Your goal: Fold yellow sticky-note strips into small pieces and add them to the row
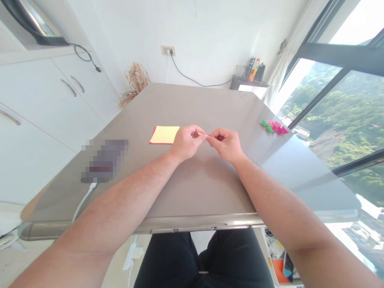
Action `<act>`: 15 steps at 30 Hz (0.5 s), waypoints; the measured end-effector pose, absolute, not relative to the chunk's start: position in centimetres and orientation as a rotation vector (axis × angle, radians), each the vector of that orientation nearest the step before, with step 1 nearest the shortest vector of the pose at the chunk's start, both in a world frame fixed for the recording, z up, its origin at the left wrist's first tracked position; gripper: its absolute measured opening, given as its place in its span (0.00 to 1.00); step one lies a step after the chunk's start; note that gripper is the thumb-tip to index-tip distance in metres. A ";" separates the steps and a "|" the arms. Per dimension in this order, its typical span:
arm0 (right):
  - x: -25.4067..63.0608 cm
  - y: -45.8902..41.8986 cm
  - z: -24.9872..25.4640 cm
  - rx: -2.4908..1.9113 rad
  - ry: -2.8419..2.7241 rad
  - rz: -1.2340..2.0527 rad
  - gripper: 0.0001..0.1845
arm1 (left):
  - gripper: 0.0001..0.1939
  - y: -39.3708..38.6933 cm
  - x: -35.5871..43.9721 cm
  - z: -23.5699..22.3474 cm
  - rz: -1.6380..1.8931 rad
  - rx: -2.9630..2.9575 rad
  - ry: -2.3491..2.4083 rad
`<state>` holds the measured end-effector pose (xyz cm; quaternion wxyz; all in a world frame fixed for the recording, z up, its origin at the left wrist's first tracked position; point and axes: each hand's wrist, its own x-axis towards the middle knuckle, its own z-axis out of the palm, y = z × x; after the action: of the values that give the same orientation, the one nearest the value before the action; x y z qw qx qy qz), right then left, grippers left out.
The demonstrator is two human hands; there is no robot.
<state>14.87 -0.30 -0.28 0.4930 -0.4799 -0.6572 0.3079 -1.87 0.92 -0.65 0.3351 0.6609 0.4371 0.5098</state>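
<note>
"And the left hand (pixel 189 142), what's it doing?"

"Pinching a small yellow paper (pixel 201 134) above the bench (pixel 192 192), fingertips meeting the right hand (pixel 223 143), also closed in a pinch! Yellow sheets (pixel 164 135) lie just beside the left wrist!"

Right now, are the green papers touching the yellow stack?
No, the green papers sit by the window, away from the yellow stack.

Plain white wall (pixel 210 36) with a socket (pixel 168 50) and black cable behind a glossy grey bench (pixel 198 104). White cabinets (pixel 39 100) at left, dried stalks (pixel 135 82) beside them; at right, daylight enters through dark-framed windows (pixel 336 88) facing green trees, beside a white curtain (pixel 292 48).
</note>
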 end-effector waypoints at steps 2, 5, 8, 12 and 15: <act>14.9 -0.4 -0.2 -1.157 -1.592 0.716 0.11 | 0.06 0.9 -1.8 -0.6 1.341 1.713 1.128; 14.8 -0.4 -0.3 -1.176 -1.590 0.655 0.11 | 0.05 0.9 -1.5 -0.8 1.344 1.663 1.090; 14.6 -0.2 -0.7 -1.212 -1.570 0.543 0.10 | 0.09 1.1 -1.2 -1.2 1.343 1.499 1.057; 14.5 0.3 -1.4 -1.173 -1.583 0.402 0.09 | 0.13 1.5 -0.9 -1.7 1.350 1.293 1.056; 14.4 0.5 -1.8 -1.142 -1.638 0.405 0.08 | 0.11 1.7 -0.9 -1.8 1.379 1.260 1.066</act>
<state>14.39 0.52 -1.80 0.5245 -0.4773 -0.6844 0.1692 -0.88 1.70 -1.82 0.4755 0.5154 0.4362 0.5639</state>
